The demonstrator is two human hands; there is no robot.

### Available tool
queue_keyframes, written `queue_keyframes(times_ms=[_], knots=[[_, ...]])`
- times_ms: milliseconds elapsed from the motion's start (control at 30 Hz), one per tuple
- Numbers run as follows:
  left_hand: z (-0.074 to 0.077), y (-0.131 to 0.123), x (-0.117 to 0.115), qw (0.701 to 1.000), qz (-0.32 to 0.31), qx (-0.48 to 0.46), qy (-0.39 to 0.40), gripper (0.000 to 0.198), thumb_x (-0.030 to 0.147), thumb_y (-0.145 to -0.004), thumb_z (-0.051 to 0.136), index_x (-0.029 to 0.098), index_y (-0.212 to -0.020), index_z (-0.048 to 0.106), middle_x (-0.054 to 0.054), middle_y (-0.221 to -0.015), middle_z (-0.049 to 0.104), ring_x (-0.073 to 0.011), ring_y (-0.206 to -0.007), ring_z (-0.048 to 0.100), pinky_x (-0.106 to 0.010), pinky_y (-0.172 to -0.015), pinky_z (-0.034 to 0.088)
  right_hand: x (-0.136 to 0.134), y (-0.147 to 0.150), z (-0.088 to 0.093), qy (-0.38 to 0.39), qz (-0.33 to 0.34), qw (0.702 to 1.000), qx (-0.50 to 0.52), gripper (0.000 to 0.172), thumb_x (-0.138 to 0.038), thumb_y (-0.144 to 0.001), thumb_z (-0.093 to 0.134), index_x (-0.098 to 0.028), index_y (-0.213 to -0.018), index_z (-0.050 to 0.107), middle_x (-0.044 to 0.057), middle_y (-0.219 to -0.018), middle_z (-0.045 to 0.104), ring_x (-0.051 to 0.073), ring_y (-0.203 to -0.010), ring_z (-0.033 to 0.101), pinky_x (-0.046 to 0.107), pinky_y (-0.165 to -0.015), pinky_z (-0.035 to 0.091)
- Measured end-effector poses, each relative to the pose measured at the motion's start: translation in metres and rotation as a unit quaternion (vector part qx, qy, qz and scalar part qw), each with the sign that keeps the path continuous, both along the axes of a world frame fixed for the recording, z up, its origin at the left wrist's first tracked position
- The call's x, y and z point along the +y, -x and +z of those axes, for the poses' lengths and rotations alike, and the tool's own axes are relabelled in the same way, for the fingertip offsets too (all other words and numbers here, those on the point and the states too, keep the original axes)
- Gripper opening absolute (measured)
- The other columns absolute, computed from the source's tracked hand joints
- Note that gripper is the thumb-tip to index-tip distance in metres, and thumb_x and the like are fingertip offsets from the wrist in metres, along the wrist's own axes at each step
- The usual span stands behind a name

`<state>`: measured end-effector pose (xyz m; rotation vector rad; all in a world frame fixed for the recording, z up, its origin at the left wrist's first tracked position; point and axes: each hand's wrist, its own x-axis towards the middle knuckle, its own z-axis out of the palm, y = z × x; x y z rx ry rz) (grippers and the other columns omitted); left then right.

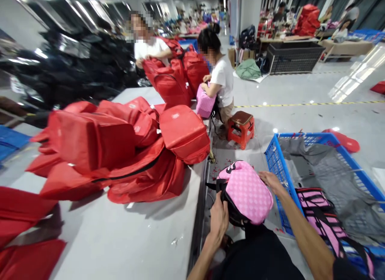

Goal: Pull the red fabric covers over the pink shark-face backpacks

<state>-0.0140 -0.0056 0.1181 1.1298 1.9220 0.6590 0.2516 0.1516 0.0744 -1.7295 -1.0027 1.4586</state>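
Grey concrete floor (300, 91) runs through a long workroom, crossed by a yellow line, with rows of benches and piled goods blurring toward the far end. Along the left stands a pale grey worktable (126, 236), heaped with red bags (120, 147); more flat red pieces lie at its near left corner. At the table's far end two co-workers in white shirts (224, 77) handle red bags, one of them holding a pink bag; a small red stool (240, 127) stands on the floor just beside that person.

To the right a blue plastic crate (275, 159) rests on the floor, lined with grey fabric, and holds a pink bag with black straps (325, 220) at its near end. Farther off sits a black mesh bin (294, 55).

Between table edge and crate, above the person's lap, is the pink checked bag (246, 191). The left hand (219, 219) grips its black underside, fingers curled shut on it. The right hand (270, 180) lies on its top right edge, fingers pressed against the fabric.
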Motion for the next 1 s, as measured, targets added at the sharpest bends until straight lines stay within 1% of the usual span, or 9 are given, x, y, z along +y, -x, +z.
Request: queue_keyframes(times_ms=[133, 200, 300, 433, 500, 567, 700, 800, 1000], knots=[[0.026, -0.001, 0.001, 0.999, -0.014, 0.01, -0.052, 0.057, 0.027, -0.109, 0.043, 0.015, -0.163, 0.058, -0.019, -0.138, 0.082, -0.0361, -0.126, 0.079, -0.042, -0.109, 0.056, 0.008, -0.002, 0.047, -0.145, 0.088, 0.985, -0.001, 0.064, -0.067, -0.106, 0.066, -0.022, -0.15, 0.075, 0.017, -0.157, 0.073, 0.034, -0.148, 0.068, 0.051, -0.13, 0.05], [0.025, -0.009, -0.004, 0.998, -0.015, 0.005, -0.068, 0.061, 0.029, -0.108, 0.047, 0.019, -0.167, 0.056, -0.017, -0.148, 0.079, -0.0351, -0.131, 0.078, -0.041, -0.113, 0.056, -0.007, 0.001, 0.05, -0.232, 0.114, 0.963, -0.078, 0.078, -0.073, -0.101, 0.071, -0.027, -0.163, 0.065, 0.013, -0.171, 0.062, 0.034, -0.163, 0.054, 0.051, -0.14, 0.037], [-0.002, -0.026, -0.012, 1.0, -0.021, -0.003, -0.006, 0.069, 0.023, -0.104, 0.049, 0.016, -0.173, 0.049, -0.019, -0.158, 0.073, -0.0351, -0.137, 0.076, -0.041, -0.12, 0.053, -0.038, 0.011, 0.013, -0.21, 0.092, 0.958, -0.17, 0.087, -0.08, -0.098, 0.064, -0.024, -0.165, 0.06, 0.015, -0.167, 0.065, 0.037, -0.158, 0.058, 0.051, -0.136, 0.042], [-0.055, -0.039, -0.016, 0.992, -0.041, -0.038, 0.112, 0.084, 0.009, -0.096, 0.049, 0.007, -0.18, 0.035, -0.022, -0.159, 0.072, -0.031, -0.145, 0.072, -0.037, -0.127, 0.046, -0.063, 0.023, -0.062, -0.113, 0.115, 0.959, -0.231, 0.079, -0.085, -0.096, 0.043, -0.02, -0.122, 0.08, 0.023, -0.119, 0.086, 0.047, -0.122, 0.08, 0.056, -0.109, 0.061], [-0.068, -0.038, -0.015, 0.993, -0.043, -0.05, 0.1, 0.087, 0.006, -0.095, 0.048, 0.006, -0.181, 0.032, -0.022, -0.166, 0.066, -0.0288, -0.15, 0.068, -0.035, -0.131, 0.043, -0.066, 0.025, -0.083, -0.122, 0.118, 0.949, -0.264, 0.078, -0.086, -0.098, 0.033, -0.023, -0.101, 0.079, 0.024, -0.103, 0.086, 0.048, -0.109, 0.083, 0.056, -0.098, 0.062], [-0.071, -0.034, -0.011, 0.995, -0.044, -0.059, 0.065, 0.086, 0.006, -0.095, 0.049, 0.004, -0.18, 0.035, -0.023, -0.174, 0.058, -0.0286, -0.155, 0.064, -0.035, -0.134, 0.041, -0.065, 0.025, -0.09, -0.138, 0.117, 0.936, -0.303, 0.078, -0.087, -0.099, 0.026, -0.027, -0.084, 0.073, 0.024, -0.093, 0.084, 0.048, -0.099, 0.083, 0.056, -0.089, 0.062], [-0.059, -0.026, -0.004, 0.997, -0.023, -0.066, 0.031, 0.083, 0.01, -0.092, 0.052, 0.001, -0.174, 0.046, -0.021, -0.179, 0.051, -0.0267, -0.164, 0.054, -0.033, -0.138, 0.035, -0.066, 0.028, -0.083, -0.181, 0.108, 0.907, -0.364, 0.083, -0.088, -0.101, 0.017, -0.029, -0.074, 0.068, 0.024, -0.083, 0.082, 0.044, -0.081, 0.081, 0.05, -0.076, 0.058], [-0.042, -0.019, -0.002, 0.998, -0.006, -0.068, 0.002, 0.081, 0.016, -0.092, 0.054, 0.003, -0.172, 0.052, -0.021, -0.172, 0.06, -0.0303, -0.159, 0.061, -0.038, -0.137, 0.039, -0.066, 0.037, -0.066, -0.218, 0.102, 0.893, -0.379, 0.092, -0.087, -0.104, 0.01, -0.026, -0.076, 0.074, 0.023, -0.077, 0.08, 0.037, -0.067, 0.077, 0.046, -0.068, 0.051], [0.031, -0.012, -0.006, 0.996, -0.012, -0.061, -0.061, 0.077, 0.029, -0.093, 0.058, 0.021, -0.17, 0.059, -0.013, -0.154, 0.077, -0.0366, -0.133, 0.077, -0.046, -0.121, 0.055, -0.053, 0.033, 0.009, -0.293, 0.06, 0.887, -0.353, 0.086, -0.085, -0.107, 0.023, -0.025, -0.069, 0.072, 0.013, -0.06, 0.067, 0.023, -0.051, 0.057, 0.038, -0.06, 0.04]])
